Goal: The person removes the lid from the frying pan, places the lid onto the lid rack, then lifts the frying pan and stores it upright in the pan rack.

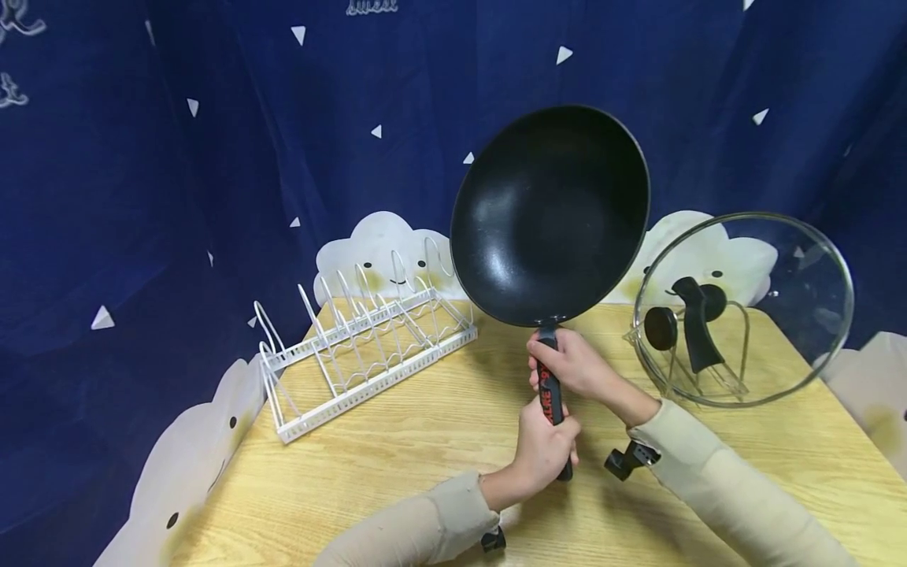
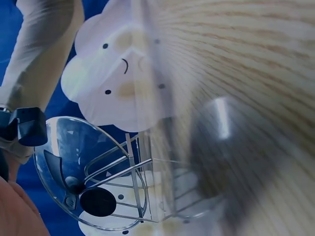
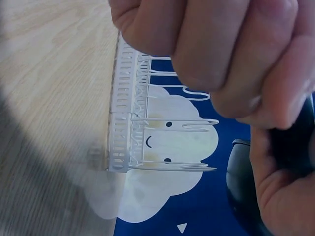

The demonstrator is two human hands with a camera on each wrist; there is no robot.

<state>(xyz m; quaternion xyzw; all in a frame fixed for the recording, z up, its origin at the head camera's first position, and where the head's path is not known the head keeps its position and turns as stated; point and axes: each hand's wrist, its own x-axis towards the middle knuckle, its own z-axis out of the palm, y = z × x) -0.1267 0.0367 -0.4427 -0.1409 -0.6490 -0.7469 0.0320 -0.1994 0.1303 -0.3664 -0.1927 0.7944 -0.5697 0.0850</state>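
Observation:
Tilted up with its dark inside facing me, a black wok is held by its long handle over the table. My left hand grips the lower part of the handle. Just above it, my right hand wraps the handle near the pan, thumb lying across it. Curled fingers fill the top of the right wrist view, with part of the wok showing below them. The handle's lower end sticks out beneath my left hand.
A white wire rack with upright loops stands on the wooden table at left. To the right, a large glass lid with black fittings leans in a metal wire stand. A dark blue curtain hangs behind.

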